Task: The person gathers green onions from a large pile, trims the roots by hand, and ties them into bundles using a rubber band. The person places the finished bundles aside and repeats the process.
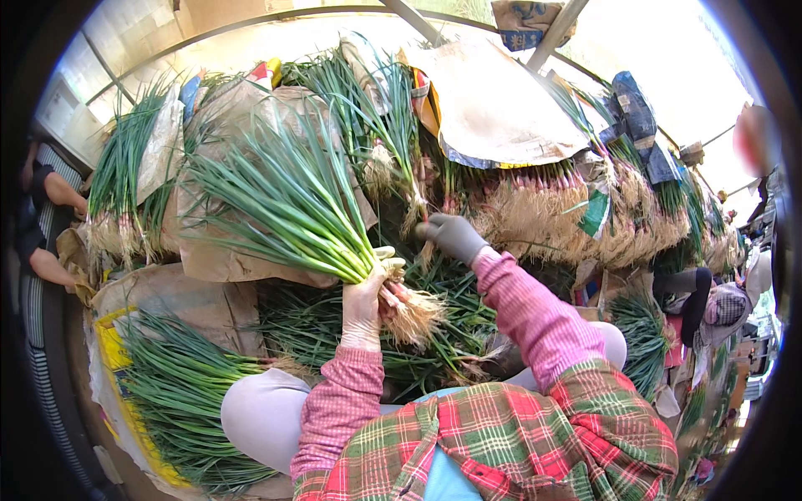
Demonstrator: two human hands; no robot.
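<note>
My left hand (pixel 364 302) is closed around the lower stalks of a bunch of green onions (pixel 313 219). Their green leaves fan out to the upper left, and the pinkish bulbs and pale stringy roots (pixel 410 316) stick out at the right of the fist. To the right, my grey-gloved right hand (pixel 456 238) is raised with its fingers curled, close to the roots of an onion stalk (pixel 413 203) on the pile. The fingertips are blurred, so whether they pinch a stalk is unclear. Below both hands lie loose green onions (pixel 301 319).
More onions (pixel 188 382) lie at lower left on a yellow-edged sack (pixel 109 341). Ahead is a stacked row with roots outward (pixel 532 206), partly under a white sack (pixel 495 106) and a brown sheet (pixel 250 263). Another person (pixel 720 307) is at right; bare limbs (pixel 56 269) show at left.
</note>
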